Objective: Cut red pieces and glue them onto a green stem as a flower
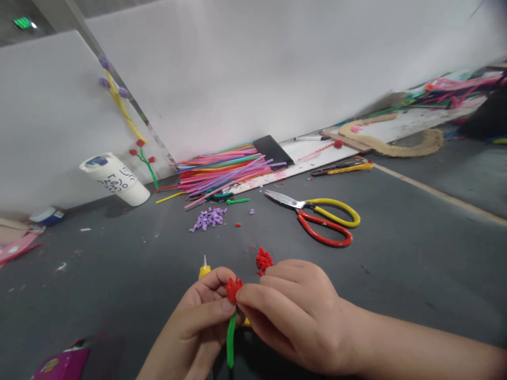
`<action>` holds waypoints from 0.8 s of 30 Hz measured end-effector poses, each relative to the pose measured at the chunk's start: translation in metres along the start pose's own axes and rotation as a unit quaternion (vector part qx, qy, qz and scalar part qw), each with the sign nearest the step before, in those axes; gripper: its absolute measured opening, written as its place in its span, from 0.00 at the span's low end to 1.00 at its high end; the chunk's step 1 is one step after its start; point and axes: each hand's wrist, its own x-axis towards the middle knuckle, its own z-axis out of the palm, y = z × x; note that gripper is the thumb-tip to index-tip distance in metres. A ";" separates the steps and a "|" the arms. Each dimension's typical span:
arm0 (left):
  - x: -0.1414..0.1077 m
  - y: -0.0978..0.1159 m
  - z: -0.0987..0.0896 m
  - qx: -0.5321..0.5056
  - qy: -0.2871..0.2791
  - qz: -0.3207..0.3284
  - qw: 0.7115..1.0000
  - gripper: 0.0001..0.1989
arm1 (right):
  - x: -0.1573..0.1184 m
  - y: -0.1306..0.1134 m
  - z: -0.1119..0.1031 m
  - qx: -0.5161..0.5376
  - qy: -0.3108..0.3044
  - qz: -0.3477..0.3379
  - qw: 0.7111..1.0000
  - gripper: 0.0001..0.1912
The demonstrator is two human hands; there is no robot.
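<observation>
A small craft flower with a red head (233,289) and a green stem (231,340) is pinched between the thumb and fingers of my left hand (206,311). The stem hangs down below the grip. My right hand (301,311) is closed, its thumb and index fingertips pressed against the right side of the red head; whether they hold a small piece is hidden. Just beyond it lies a pile of short red pieces (263,259). Behind my left hand shows a bottle's yellow cap with a thin nozzle (204,268).
Scissors (304,208) with red and yellow handles lie ahead, beside cut purple pieces (208,218). Coloured pipe cleaners (225,174) are heaped against the white partition. A white cup (116,179) stands at left; a yellow utility knife (348,167) and a curved tan form (396,148) lie right.
</observation>
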 end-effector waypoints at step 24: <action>-0.007 -0.005 0.001 0.158 0.106 0.279 0.941 0.10 | 0.005 -0.011 0.016 0.460 -0.079 0.391 0.794 0.07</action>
